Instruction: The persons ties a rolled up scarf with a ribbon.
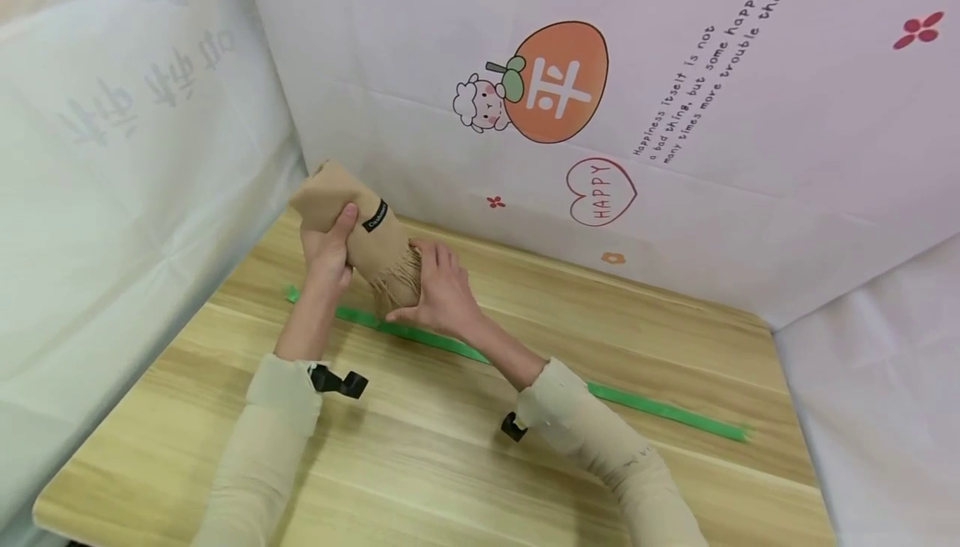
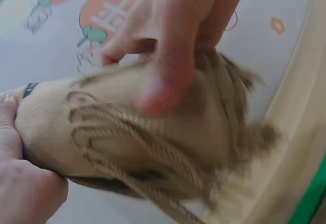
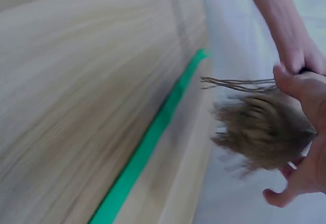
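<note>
A folded tan scarf (image 1: 386,247) with a black label (image 1: 375,216) is held up above the back left of the table. My left hand (image 1: 327,257) grips its side, thumb lying on the front face near the label. Around the fringed lower end curves my right hand (image 1: 446,293), its thumb across the fringe (image 2: 137,132) in the left wrist view. Loose tassels hang from that end, blurred in both wrist views. In the right wrist view one fingertip of the right hand stands apart from the fringe (image 3: 260,132). The scarf's back face is hidden.
A strip of green tape (image 1: 660,409) runs across the wooden table (image 1: 420,464). White printed sheeting (image 1: 420,55) rises behind the table and along its sides. Black mounts (image 1: 337,382) sit at both sleeve cuffs.
</note>
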Available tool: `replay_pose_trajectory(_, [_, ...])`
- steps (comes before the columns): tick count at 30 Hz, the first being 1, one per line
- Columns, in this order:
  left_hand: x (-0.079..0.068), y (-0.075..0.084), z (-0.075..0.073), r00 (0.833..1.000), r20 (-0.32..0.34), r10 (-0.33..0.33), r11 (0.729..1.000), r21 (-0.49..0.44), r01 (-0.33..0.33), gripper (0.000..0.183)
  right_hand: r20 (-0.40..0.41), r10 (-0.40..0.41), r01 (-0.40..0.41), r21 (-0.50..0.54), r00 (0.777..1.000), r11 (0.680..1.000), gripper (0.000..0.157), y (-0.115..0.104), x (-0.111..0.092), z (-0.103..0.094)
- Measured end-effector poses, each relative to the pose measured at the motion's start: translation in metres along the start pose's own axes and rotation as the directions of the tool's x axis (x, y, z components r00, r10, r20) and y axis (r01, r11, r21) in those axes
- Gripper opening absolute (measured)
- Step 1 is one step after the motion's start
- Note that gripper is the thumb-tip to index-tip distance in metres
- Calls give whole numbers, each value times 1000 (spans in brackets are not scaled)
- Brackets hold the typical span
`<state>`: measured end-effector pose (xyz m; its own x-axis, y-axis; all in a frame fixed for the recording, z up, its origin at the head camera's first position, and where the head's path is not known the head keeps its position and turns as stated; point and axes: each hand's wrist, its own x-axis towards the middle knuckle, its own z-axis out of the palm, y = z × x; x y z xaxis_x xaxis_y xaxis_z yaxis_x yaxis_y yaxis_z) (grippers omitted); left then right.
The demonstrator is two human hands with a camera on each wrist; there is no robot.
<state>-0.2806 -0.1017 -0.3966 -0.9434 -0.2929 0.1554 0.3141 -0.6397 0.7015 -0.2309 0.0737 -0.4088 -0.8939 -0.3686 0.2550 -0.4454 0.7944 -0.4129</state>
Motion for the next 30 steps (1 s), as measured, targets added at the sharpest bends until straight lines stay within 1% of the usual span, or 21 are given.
replay_pose_trajectory(2, [-1, 6, 6, 998, 56, 10, 999, 53, -13, 35, 22, -3, 1, 97, 1000, 995, 112, -1, 2, -7])
replay_pose_trajectory(4, [-3, 12, 13, 993, 118, 2, 995, 103, -14, 39, 16, -17, 13, 218, 1000, 976, 107, -3, 5, -15])
replay_pose_trajectory(6, [-6, 18, 20, 986, 167, -18, 989, 148, -7, 42, 0, -42, 40, 353, 999, 935, 102, -4, 11, -23])
replay_pose_trajectory(7, [-7, 20, 24, 981, 189, -34, 985, 172, 1, 43, 0, -54, 49, 415, 999, 908, 100, -4, 14, -27])
replay_pose_trajectory(8, [-9, 23, 28, 977, 208, -52, 981, 193, 11, 45, 11, -61, 49, 480, 998, 876, 97, -4, 16, -30])
replay_pose_trajectory(10, [-13, 29, 36, 965, 247, -83, 971, 237, 23, 50, 48, -74, 30, 604, 996, 797, 92, -3, 19, -36])
replay_pose_trajectory(12, [-17, 33, 44, 952, 288, -105, 961, 276, 23, 52, 90, -98, 6, 707, 991, 708, 89, -2, 21, -39])
replay_pose_trajectory(14, [-20, 37, 51, 939, 325, -116, 949, 314, 9, 54, 136, -140, -22, 790, 981, 613, 82, -2, 20, -41])
replay_pose_trajectory(15, [-22, 39, 55, 933, 340, -120, 943, 332, 0, 54, 154, -162, -33, 816, 975, 577, 79, -2, 19, -42])
replay_pose_trajectory(17, [-24, 41, 62, 927, 356, -121, 930, 367, -20, 53, 176, -195, -50, 851, 965, 522, 70, -1, 16, -43])
replay_pose_trajectory(18, [-25, 42, 66, 923, 365, -120, 925, 379, -29, 53, 182, -202, -58, 863, 962, 502, 66, -2, 13, -43])
replay_pose_trajectory(20, [-26, 44, 72, 916, 382, -124, 912, 407, -46, 52, 183, -196, -71, 880, 964, 470, 59, -3, 9, -43])
replay_pose_trajectory(22, [-26, 45, 77, 907, 401, -129, 902, 428, -61, 51, 162, -176, -70, 897, 971, 436, 55, -5, 4, -43])
replay_pose_trajectory(25, [-27, 45, 83, 891, 429, -148, 900, 433, -59, 45, 129, -148, -64, 923, 981, 379, 53, -7, -2, -41])
replay_pose_trajectory(27, [-28, 43, 85, 887, 434, -159, 904, 426, -46, 40, 120, -134, -69, 938, 984, 340, 50, -8, -5, -39])
replay_pose_trajectory(30, [-27, 38, 86, 888, 426, -175, 906, 423, -24, 34, 138, -92, -105, 950, 986, 293, 48, -9, -12, -35])
